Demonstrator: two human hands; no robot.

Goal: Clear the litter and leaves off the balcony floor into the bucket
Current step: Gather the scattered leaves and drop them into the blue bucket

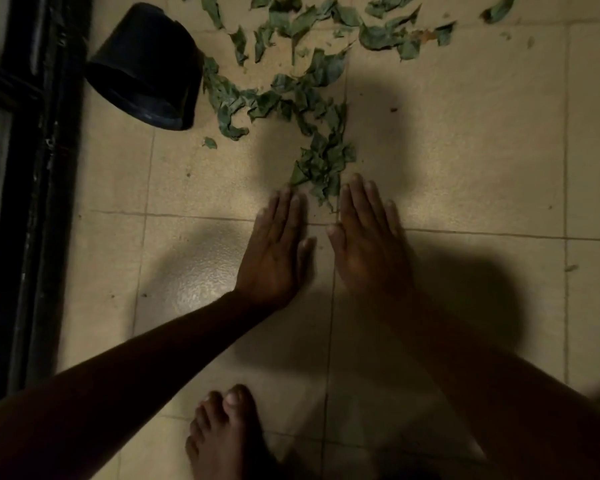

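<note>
Head cam, looking straight down at a tiled balcony floor (pixel 465 168), beige tiles with thin grout lines, pretty dim lighting with big soft shadows.

Both hands are down flat on the floor, side by side near the middle of it, palms down. The left hand (pixel 274 251) has its fingers straight and together, holding nothing. The right hand (pixel 368 244) is the same deal, fingers straight and spread a little, nothing in it. There's a narrow gap of bare tile between the two, thumbs pointing in toward each other. The fingertips of both sit right at the near end of a clump of green leaves (pixel 323 161), which pokes down into the gap between them. Can't tell for sure whether the fingers are actually touching the leaves or just beside them.

The leaves run from that clump away toward the far edge of the floor in a loose trail, then spread out wide along the far edge, with a few stray bits off toward the far right corner. They look torn and crumpled.

The bucket (pixel 146 64) is dark, tipped over on its side near the far left corner, and the leaf trail comes just beside it. Right next to it along the left edge is a black metal frame (pixel 39 202).

A bare foot (pixel 226 434) stands at the near edge, below the left hand.
</note>
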